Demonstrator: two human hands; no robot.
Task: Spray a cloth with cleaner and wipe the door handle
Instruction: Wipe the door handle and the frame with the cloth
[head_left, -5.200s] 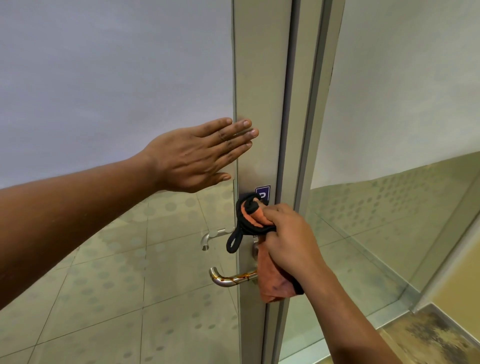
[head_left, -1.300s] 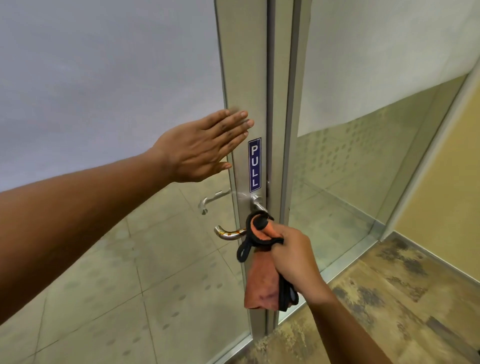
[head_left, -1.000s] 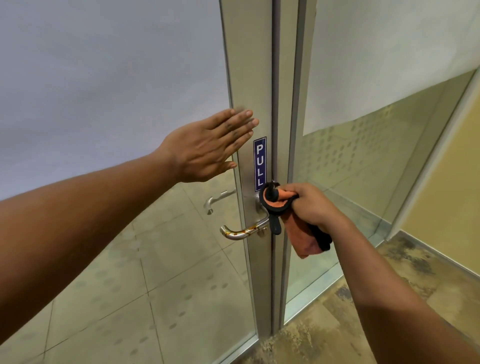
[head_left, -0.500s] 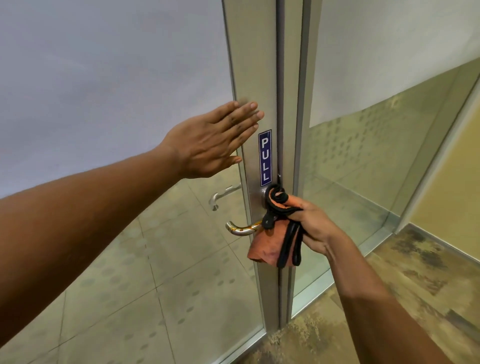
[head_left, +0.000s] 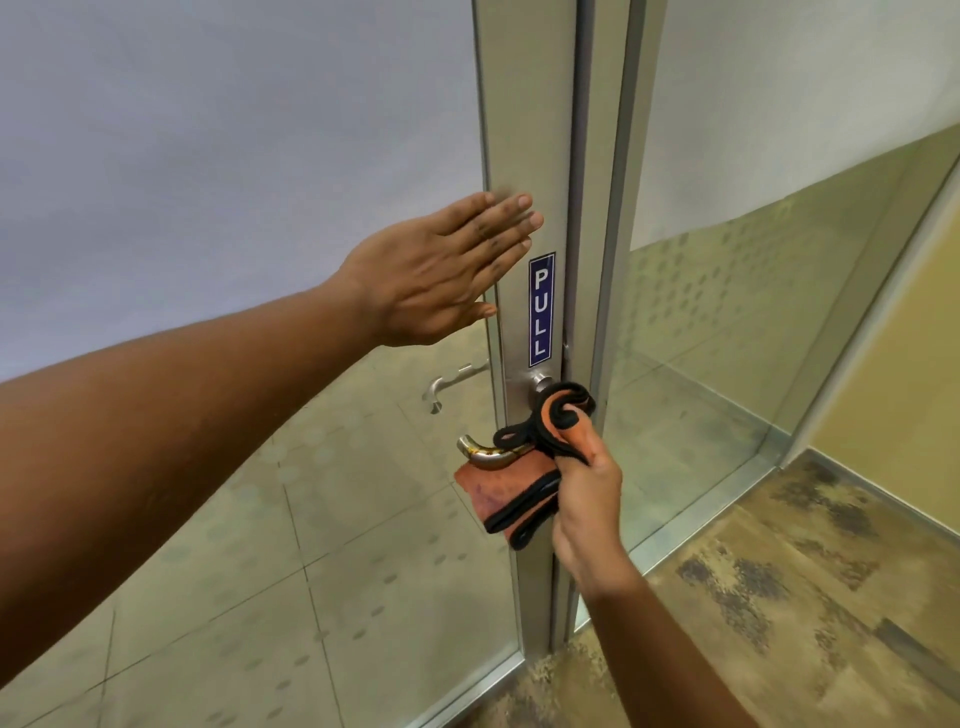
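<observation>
A person's left hand (head_left: 441, 270) lies flat with straight fingers against the metal frame (head_left: 524, 130) of a glass door, at ten o'clock from the door handle (head_left: 485, 453). The right hand (head_left: 589, 499) grasps a bunched orange cloth (head_left: 498, 483) with black trim, draped over the handle near its base. A blue PULL sign (head_left: 541, 310) sits at twelve o'clock above the handle.

Single head view, close, angled down at door frame (head_left: 524, 130) (wide-angle).
</observation>
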